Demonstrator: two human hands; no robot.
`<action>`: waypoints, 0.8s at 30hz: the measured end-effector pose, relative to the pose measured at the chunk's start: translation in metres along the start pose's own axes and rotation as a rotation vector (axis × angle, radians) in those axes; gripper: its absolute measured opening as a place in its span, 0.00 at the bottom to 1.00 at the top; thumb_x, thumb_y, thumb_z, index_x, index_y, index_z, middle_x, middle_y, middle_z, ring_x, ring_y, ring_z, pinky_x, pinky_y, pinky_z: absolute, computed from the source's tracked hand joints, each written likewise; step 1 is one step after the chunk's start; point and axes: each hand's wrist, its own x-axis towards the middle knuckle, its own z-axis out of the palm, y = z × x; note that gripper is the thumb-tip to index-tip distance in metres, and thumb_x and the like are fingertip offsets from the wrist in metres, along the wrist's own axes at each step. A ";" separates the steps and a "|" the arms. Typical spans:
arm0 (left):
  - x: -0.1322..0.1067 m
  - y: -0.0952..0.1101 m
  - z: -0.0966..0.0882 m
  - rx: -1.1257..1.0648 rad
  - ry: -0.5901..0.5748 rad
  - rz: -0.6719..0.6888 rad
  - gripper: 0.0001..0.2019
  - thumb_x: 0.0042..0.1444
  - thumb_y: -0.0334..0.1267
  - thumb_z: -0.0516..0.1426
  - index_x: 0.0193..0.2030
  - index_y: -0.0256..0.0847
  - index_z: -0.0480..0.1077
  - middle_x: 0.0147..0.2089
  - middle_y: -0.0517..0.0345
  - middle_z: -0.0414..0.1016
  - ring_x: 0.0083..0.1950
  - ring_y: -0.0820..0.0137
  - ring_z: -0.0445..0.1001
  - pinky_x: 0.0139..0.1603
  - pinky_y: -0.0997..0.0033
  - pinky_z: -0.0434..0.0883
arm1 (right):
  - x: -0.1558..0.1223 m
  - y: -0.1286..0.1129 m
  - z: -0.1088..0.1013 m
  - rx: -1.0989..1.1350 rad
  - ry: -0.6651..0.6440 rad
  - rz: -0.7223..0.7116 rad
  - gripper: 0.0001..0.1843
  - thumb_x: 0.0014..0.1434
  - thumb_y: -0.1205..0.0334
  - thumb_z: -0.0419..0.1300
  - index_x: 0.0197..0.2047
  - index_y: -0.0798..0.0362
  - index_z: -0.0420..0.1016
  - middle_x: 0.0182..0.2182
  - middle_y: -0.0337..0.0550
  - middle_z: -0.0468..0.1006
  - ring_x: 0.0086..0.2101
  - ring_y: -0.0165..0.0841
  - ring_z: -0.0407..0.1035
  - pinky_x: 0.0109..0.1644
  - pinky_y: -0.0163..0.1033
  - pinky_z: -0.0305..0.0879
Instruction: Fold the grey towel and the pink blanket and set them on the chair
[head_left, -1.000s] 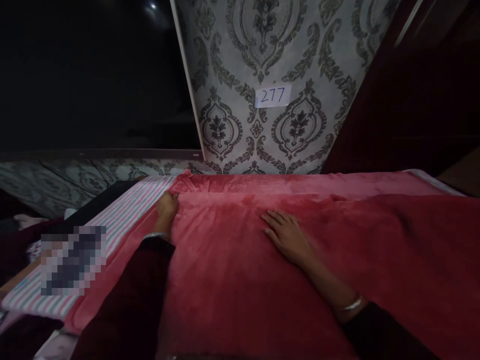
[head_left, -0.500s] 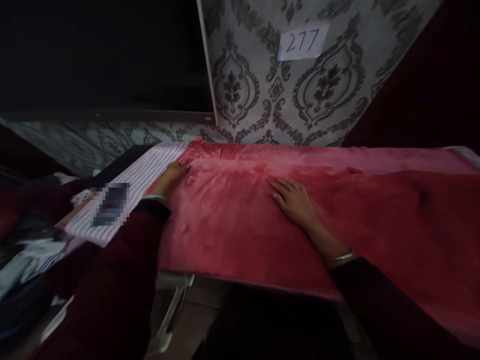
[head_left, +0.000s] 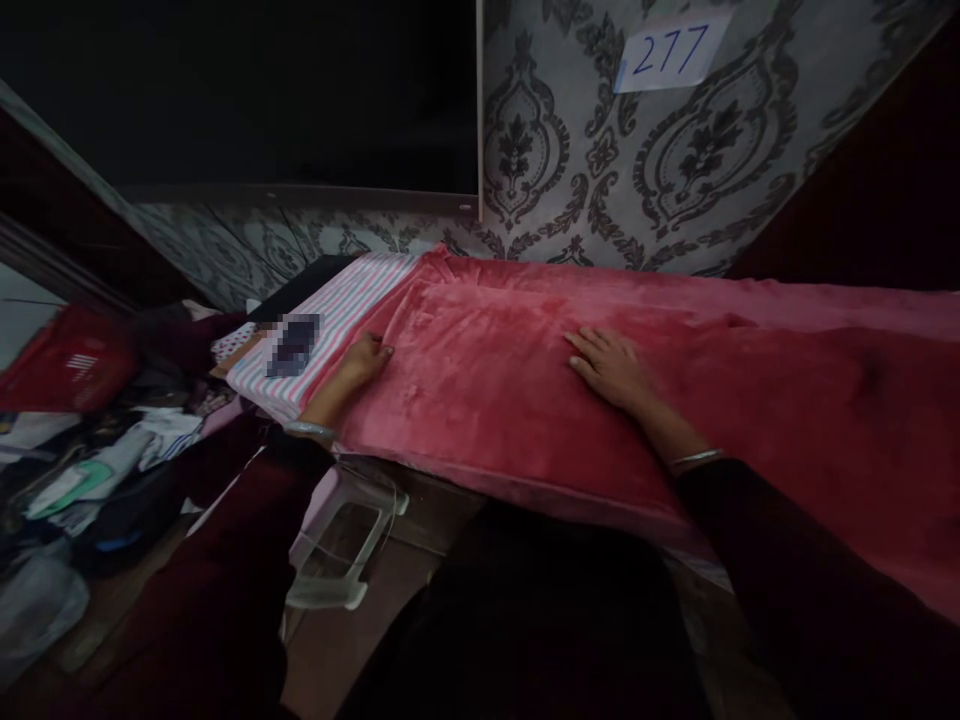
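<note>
**Left hand slides down the pink cloth's edge while the right stays flat**

Head view: the pink plush cloth (head_left: 510,410) lies spread along a long surface by the wall, its left part overlapping a striped cloth (head_left: 352,295). Over the last second the left hand (head_left: 364,362) has come from near the far left corner towards the near side, along the left edge. Its fingers are curled in at the cloth — whether they pinch any fabric, I cannot tell. The right hand (head_left: 611,372) has kept about the same spot, fingers loosely spread, palm down, gripping nothing.

The view has also tipped downward, bringing in the cloth's near edge and a plastic stool (head_left: 319,515) below it. My reading: attention has passed from the far corner to the left edge — the right hand seemingly steadying the middle.
</note>
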 end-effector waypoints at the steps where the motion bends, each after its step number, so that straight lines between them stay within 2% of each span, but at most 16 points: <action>1: -0.009 -0.004 -0.001 0.008 0.010 -0.007 0.22 0.63 0.43 0.58 0.61 0.37 0.70 0.54 0.45 0.79 0.51 0.57 0.79 0.53 0.61 0.74 | -0.006 -0.003 -0.002 0.004 -0.038 -0.039 0.31 0.74 0.44 0.45 0.75 0.41 0.61 0.74 0.46 0.61 0.70 0.52 0.56 0.70 0.68 0.55; 4: -0.029 -0.013 0.002 0.000 0.048 0.024 0.25 0.62 0.44 0.58 0.65 0.39 0.67 0.56 0.46 0.78 0.53 0.58 0.78 0.55 0.61 0.74 | -0.035 -0.013 -0.009 0.021 -0.150 -0.156 0.32 0.73 0.41 0.47 0.76 0.37 0.58 0.76 0.43 0.54 0.73 0.54 0.49 0.71 0.71 0.50; 7: -0.038 -0.016 0.007 -0.109 0.050 0.056 0.28 0.60 0.39 0.58 0.66 0.38 0.65 0.61 0.46 0.75 0.56 0.62 0.77 0.56 0.65 0.73 | -0.072 -0.017 -0.017 0.049 -0.207 -0.195 0.32 0.73 0.41 0.49 0.76 0.35 0.57 0.77 0.41 0.51 0.74 0.55 0.45 0.71 0.72 0.50; 13: -0.038 -0.013 0.008 -0.245 0.013 0.021 0.26 0.59 0.35 0.56 0.65 0.38 0.66 0.62 0.48 0.75 0.57 0.63 0.76 0.57 0.65 0.73 | -0.130 -0.010 -0.037 0.173 -0.183 -0.238 0.31 0.71 0.44 0.56 0.74 0.40 0.64 0.74 0.47 0.59 0.72 0.51 0.53 0.73 0.66 0.53; 19: -0.050 -0.010 -0.003 -0.195 -0.006 0.006 0.32 0.60 0.40 0.60 0.70 0.37 0.62 0.58 0.48 0.76 0.52 0.61 0.78 0.52 0.65 0.75 | -0.159 -0.024 -0.046 0.203 -0.100 -0.327 0.34 0.67 0.43 0.62 0.71 0.47 0.69 0.71 0.53 0.65 0.69 0.51 0.60 0.71 0.64 0.58; 24: -0.065 -0.007 -0.005 -0.008 0.042 0.021 0.32 0.63 0.38 0.59 0.73 0.35 0.59 0.65 0.43 0.73 0.62 0.56 0.75 0.61 0.61 0.72 | -0.161 -0.036 -0.041 0.208 -0.009 -0.343 0.22 0.72 0.57 0.55 0.66 0.45 0.75 0.66 0.49 0.73 0.64 0.45 0.68 0.68 0.61 0.64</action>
